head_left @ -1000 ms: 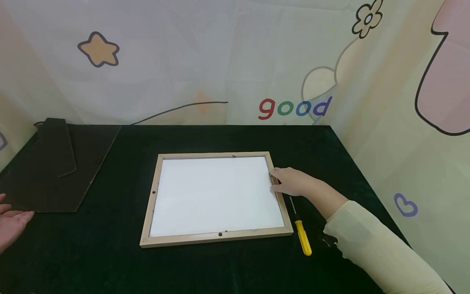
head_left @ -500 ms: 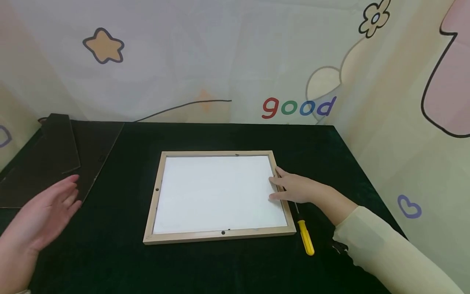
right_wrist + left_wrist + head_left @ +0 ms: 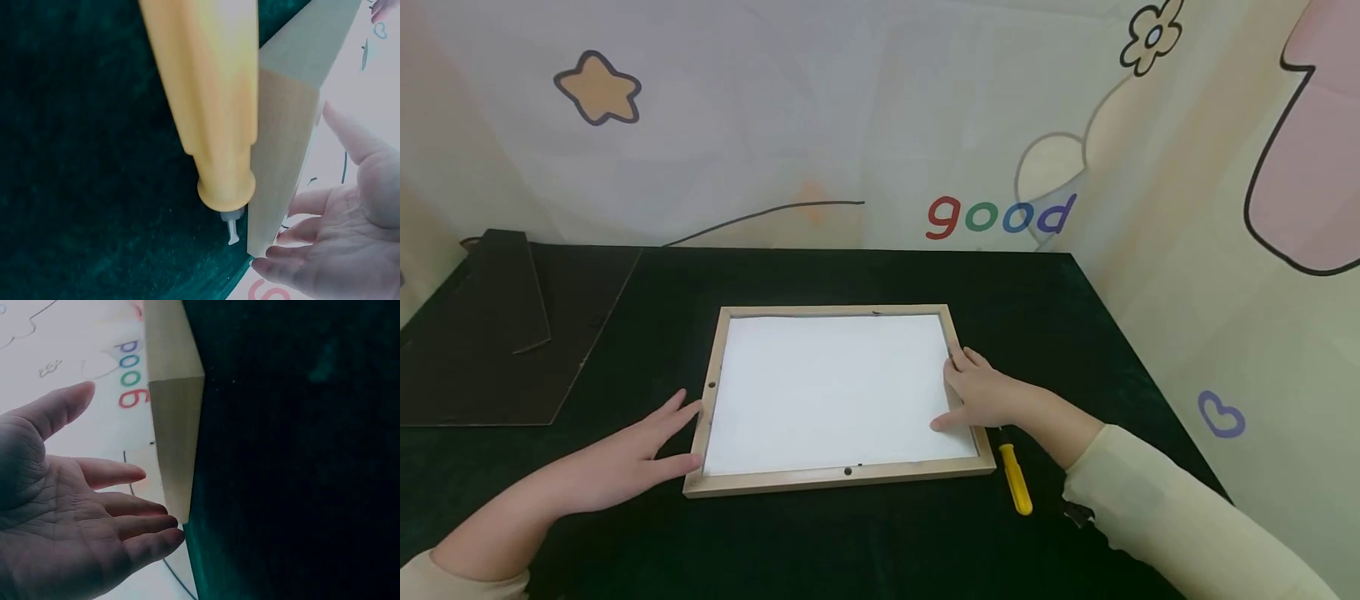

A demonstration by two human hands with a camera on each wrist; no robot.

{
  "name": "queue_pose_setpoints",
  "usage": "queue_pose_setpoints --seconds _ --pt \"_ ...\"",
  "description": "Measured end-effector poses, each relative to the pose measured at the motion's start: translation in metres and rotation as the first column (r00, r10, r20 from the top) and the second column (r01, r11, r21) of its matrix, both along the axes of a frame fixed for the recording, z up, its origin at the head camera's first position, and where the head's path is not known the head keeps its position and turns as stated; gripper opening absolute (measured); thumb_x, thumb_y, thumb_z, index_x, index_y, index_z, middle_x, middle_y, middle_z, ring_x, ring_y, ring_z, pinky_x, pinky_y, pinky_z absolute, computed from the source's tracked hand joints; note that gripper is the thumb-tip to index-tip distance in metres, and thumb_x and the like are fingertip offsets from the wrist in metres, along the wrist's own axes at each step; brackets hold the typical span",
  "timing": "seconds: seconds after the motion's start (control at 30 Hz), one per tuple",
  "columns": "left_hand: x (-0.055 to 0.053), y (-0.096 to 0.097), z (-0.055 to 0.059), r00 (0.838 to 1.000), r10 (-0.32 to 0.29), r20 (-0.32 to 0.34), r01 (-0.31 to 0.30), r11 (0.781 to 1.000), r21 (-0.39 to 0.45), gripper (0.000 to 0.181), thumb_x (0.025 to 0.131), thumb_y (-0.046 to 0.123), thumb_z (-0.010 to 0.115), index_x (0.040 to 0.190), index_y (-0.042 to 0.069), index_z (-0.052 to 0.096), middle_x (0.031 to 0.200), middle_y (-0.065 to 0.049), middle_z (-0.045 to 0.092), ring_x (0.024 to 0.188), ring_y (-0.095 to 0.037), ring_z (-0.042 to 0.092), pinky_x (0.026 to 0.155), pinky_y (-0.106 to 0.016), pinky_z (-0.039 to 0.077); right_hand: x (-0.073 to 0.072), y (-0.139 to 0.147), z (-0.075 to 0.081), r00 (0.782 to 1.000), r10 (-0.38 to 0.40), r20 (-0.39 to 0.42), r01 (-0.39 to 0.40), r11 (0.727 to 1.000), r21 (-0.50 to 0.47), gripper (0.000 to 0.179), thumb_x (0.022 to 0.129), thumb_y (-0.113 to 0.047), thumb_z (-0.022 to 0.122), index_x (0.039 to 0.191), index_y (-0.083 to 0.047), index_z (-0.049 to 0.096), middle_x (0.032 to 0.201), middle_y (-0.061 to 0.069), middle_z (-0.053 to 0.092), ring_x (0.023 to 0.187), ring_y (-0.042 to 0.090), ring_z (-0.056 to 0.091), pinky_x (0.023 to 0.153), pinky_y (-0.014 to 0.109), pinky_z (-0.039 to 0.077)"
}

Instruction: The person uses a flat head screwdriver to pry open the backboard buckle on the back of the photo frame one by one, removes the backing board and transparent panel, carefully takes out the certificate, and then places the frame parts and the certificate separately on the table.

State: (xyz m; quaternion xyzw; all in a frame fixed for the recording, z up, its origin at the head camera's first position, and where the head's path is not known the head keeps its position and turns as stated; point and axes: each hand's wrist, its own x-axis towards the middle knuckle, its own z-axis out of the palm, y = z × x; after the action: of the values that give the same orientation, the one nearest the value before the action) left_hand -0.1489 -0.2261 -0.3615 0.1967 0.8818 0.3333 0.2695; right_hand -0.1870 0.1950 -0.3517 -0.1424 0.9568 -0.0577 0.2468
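In the head view, the wooden frame (image 3: pixel 775 482) lies flat on the green table (image 3: pixel 865 554). The left hand (image 3: pixel 613 467), fingers spread, reaches its left edge; the right hand (image 3: pixel 983 396) rests over the right edge, near the screwdriver (image 3: pixel 1017 482).

Left wrist view: fingers extended, gripping nothing.

Right wrist view: fingers loosely extended, no grip.

Hand placement seems underway; lifting would call for firm, even holds.

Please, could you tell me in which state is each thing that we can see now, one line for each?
Wooden frame, lying flat on the green tabletop
White panel, lying inside the frame
Black board, lying apart from the frame
Yellow-handled screwdriver, lying unheld beside the frame
Left hand, fingers extended at the frame's left edge
Right hand, at the frame's right edge, thumb over the panel
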Motion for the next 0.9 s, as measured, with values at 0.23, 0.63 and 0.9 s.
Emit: queue_pose_setpoints --seconds 0.23,0.63,0.9 --pt "-0.001 0.005 0.001 0.997 -0.065 -0.032 0.063 0.997 -0.052 0.087 0.09 0.05 0.054 0.146 -0.005 0.015 0.151 -0.027 0.007 0.135 -0.047 0.015 0.099 -0.064 0.023 -0.004 -0.007 -0.003 1.0 -0.011 -0.003 0.011 0.999 -0.048 0.089 0.08 -0.039 0.072 0.141 0.009 0.028 0.153 0.023 -0.003 0.138 0.043 0.0 0.105 0.056 0.022" --pt "-0.002 0.007 0.001 0.995 -0.092 -0.048 0.09 0.995 -0.04 0.089 0.089 0.051 0.054 0.146 -0.006 0.015 0.151 -0.026 0.006 0.135 -0.045 0.015 0.1 -0.061 0.025 -0.006 -0.006 -0.004 0.997 -0.07 0.039 0.077 0.975 -0.209 0.072 0.082 -0.034 0.072 0.139 -0.001 0.042 0.153 0.023 0.005 0.139 0.041 -0.001 0.103 0.061 0.019" --pt "-0.001 0.008 0.001 0.995 -0.094 -0.034 0.092 0.995 -0.038 0.09 0.088 0.051 0.055 0.146 -0.004 0.014 0.151 -0.026 0.004 0.135 -0.046 0.015 0.099 -0.061 0.025 0.001 -0.013 -0.002 1.0 -0.001 0.015 0.004 0.978 -0.209 0.067 0.085 -0.032 0.068 0.141 -0.005 0.04 0.151 0.023 0.017 0.139 0.039 0.005 0.105 0.063 0.006"
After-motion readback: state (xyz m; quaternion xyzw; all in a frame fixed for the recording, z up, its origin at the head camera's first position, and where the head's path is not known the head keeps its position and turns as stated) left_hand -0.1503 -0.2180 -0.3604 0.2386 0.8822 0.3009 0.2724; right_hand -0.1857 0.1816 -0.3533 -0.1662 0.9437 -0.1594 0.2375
